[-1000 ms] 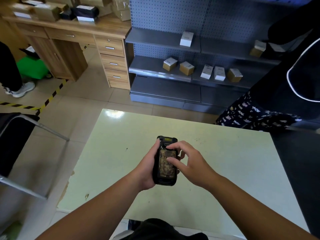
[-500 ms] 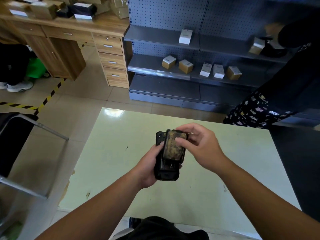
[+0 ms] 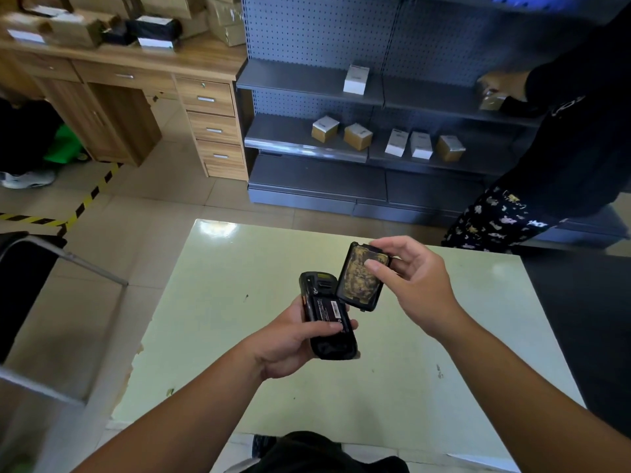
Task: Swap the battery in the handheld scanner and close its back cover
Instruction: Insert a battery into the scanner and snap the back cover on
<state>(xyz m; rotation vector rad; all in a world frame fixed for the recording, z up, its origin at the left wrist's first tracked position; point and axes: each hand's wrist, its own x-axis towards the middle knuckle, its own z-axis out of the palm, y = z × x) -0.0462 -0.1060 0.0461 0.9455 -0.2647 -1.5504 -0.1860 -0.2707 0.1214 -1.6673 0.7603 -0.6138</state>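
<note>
My left hand (image 3: 290, 339) grips the black handheld scanner (image 3: 336, 348) back side up, above the pale green table (image 3: 239, 302). The scanner's back is uncovered, and a black battery (image 3: 328, 310) with a red-edged label lies in its bay, my left thumb across its lower end. My right hand (image 3: 415, 286) holds the removed back cover (image 3: 358, 276), black with a worn yellowish face, tilted just right of and above the scanner. My thumb presses on the cover's face.
Grey shelving (image 3: 375, 107) with several small boxes stands beyond the table. A person in dark clothes (image 3: 560, 165) leans at the shelves on the right. A wooden desk (image 3: 136, 97) stands far left, a black chair (image 3: 20, 285) at the left.
The back cover has come off the scanner: my right hand lifted it and carried it up and to the right, exposing the battery. My left hand kept hold of the scanner.
</note>
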